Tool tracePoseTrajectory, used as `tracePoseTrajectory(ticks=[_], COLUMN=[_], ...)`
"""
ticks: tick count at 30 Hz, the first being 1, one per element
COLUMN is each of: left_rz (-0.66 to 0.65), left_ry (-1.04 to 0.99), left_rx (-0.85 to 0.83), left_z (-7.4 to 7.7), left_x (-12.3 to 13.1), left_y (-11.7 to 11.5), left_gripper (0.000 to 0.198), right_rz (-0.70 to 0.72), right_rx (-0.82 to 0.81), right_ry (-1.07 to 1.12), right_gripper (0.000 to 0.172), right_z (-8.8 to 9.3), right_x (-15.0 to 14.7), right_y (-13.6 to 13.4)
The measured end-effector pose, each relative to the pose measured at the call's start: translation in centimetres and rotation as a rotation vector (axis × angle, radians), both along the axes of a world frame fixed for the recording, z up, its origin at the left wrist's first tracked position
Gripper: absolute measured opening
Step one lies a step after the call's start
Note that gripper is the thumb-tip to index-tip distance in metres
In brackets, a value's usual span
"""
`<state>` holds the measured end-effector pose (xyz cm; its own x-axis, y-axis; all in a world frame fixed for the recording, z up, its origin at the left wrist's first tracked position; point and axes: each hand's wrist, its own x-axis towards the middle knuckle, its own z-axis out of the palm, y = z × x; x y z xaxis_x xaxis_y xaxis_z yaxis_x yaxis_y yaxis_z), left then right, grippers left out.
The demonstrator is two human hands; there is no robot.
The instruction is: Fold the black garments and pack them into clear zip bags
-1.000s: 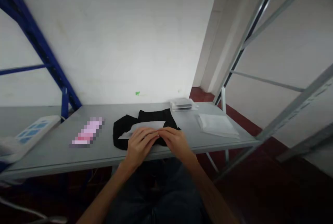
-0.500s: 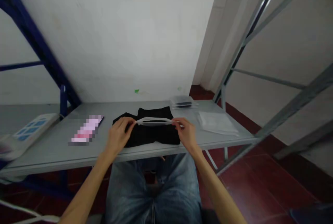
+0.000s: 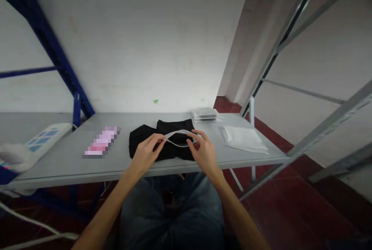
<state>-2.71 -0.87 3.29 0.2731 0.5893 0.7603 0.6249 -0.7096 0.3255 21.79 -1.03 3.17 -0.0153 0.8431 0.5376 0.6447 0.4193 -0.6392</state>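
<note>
A thin see-through bag with a white-edged mouth (image 3: 178,132) lies over black folded cloth (image 3: 143,132) on the grey table; the bag's lower part is hard to make out against the black. My left hand (image 3: 148,151) pinches the left corner of the mouth between thumb and fingers. At the right end, my right hand (image 3: 205,151) has its thumb and fingers apart, with the fingertips at the gaping mouth. The white rim bows into an oval between both hands, and its far right end is partly hidden by the right fingers.
Flat white translucent bags (image 3: 245,139) lie to the right, and a small stack of clear packets (image 3: 206,114) sits at the back. A phone with a blurred screen (image 3: 101,141) and a white power strip (image 3: 43,143) are on the left. Metal frame bars (image 3: 267,64) rise at both sides.
The bag's mouth has gone from a narrow slit to a wider oval. My hands have come closer together, and the right fingers have shifted from a pinch to spread at the mouth.
</note>
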Motion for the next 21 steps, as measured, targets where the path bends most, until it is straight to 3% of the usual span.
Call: tracePoseTrajectory(ticks=[3,8,11,16,21], left_rz=[-0.022,-0.060,-0.051,0.012,0.184], left_ry=[0.005,0.010,0.005,-0.077,-0.217], left_rx=[0.056,0.083,0.047,0.041,0.048], left_z=[0.1,0.1,0.2,0.3,0.8], left_x=[0.3,0.4,0.5,0.2,-0.9], left_y=[-0.1,-0.3,-0.4,-0.1,0.2], left_gripper=[0.011,0.012,0.013,0.013,0.016], right_rz=[0.016,-0.044,-0.072,-0.051,0.073], right_rx=[-0.067,-0.088,-0.061,0.024,0.146], right_ry=[-0.063,-0.466,-0.557,-0.432,-0.003], right_gripper=[0.027,0.049,0.044,0.031,0.030], right_z=[0.7,1.7,2.0,2.2,3.4], right_x=[-0.2,-1.9,-3.0,-3.3,-1.5], right_y=[-0.6,-1.1,-0.6,0.9,1.6])
